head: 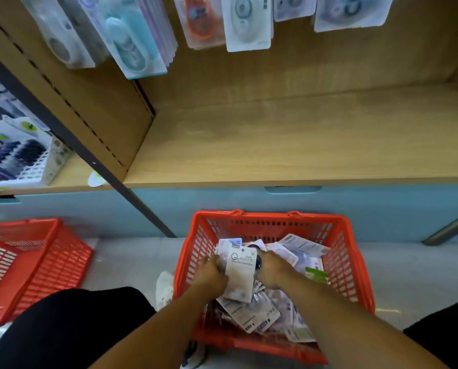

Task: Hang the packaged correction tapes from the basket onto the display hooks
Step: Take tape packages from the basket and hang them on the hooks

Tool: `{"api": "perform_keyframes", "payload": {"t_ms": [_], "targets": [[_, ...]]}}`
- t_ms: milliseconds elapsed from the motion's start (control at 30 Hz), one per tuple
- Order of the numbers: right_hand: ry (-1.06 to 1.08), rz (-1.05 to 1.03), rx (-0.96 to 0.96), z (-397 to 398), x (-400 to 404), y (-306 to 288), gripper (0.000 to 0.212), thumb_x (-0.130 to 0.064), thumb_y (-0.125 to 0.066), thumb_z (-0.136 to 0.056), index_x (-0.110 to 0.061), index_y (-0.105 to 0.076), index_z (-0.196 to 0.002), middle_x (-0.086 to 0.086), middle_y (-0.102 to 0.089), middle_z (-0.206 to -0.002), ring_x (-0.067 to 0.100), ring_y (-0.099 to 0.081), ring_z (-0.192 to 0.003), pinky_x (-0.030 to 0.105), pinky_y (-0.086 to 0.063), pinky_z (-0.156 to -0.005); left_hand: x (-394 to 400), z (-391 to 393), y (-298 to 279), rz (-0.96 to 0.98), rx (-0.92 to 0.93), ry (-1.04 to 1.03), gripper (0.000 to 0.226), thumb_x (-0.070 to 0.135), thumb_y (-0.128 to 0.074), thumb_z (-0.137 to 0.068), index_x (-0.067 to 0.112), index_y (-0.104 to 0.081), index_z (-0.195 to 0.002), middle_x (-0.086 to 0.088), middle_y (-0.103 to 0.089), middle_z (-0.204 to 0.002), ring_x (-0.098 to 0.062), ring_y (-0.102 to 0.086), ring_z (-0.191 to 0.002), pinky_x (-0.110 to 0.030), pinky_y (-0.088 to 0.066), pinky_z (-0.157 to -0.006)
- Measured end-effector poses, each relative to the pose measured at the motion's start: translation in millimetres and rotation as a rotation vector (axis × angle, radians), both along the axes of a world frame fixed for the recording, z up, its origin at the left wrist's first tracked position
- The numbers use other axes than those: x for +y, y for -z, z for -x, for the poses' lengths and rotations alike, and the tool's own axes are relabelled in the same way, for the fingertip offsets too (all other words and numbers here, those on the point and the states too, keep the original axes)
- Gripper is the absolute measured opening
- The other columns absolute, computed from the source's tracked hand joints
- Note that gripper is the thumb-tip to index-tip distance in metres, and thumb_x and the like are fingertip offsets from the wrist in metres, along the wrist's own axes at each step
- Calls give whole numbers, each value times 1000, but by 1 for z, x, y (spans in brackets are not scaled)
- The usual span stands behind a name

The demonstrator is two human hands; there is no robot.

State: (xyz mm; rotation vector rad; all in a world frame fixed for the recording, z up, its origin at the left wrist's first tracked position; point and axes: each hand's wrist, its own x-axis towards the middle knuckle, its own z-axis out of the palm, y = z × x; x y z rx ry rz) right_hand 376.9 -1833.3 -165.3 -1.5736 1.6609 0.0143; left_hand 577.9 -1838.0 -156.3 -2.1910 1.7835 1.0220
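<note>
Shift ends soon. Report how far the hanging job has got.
Done: packaged correction tapes already hang above the wooden shelf. In hand: left hand and right hand hold white packets inside the red plastic basket. Left: many packets still fill it.

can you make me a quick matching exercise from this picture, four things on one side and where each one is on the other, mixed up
Things
1. white packet
2. full basket
3. empty baskets
4. orange tape pack

Places
A. on the floor to the left
B. hanging above the wooden shelf
C. held between the left hand and right hand
D. on the floor in front of the person, below the shelf

Pairs: 1-C, 2-D, 3-A, 4-B
</note>
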Motion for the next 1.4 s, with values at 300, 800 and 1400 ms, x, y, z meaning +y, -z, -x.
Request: {"api": "perform_keyframes", "payload": {"t_ms": [300, 800, 1400], "targets": [[324, -201, -315, -16, -33, 37, 94, -15, -74, -89, -14, -12, -160, 7, -57, -134, 15, -60, -88, 18, -48, -59, 16, 2, 24, -75, 49, -46, 53, 13, -57, -97, 25, -51, -148, -5, -65, -136, -26, -63, -122, -33, -54, -99], [597, 97, -552, -44, -43, 12, 9, -15, -78, -87, -15, -73, -95, -3, -72, -87, 12, -66, -77, 17, -46, -62, 25, -21, -16, 274, 262, -502, 31, -2, -66, -93, 9, -75, -120, -10, -71, -112, -29, -63, -100, -30, -46, -89], [475, 562, -629, -35, -38, -143, 19, -32, -50, -105, -15, -58, -100, -16, -56, -89, 6, -53, -84, 25, -36, -74, 2, 14, -137, 555, 721, -395, 42, -17, -55, -93, 18, -71, -110, -7, -67, -73, 0, -43, -38, -16, -35, -41]]}}
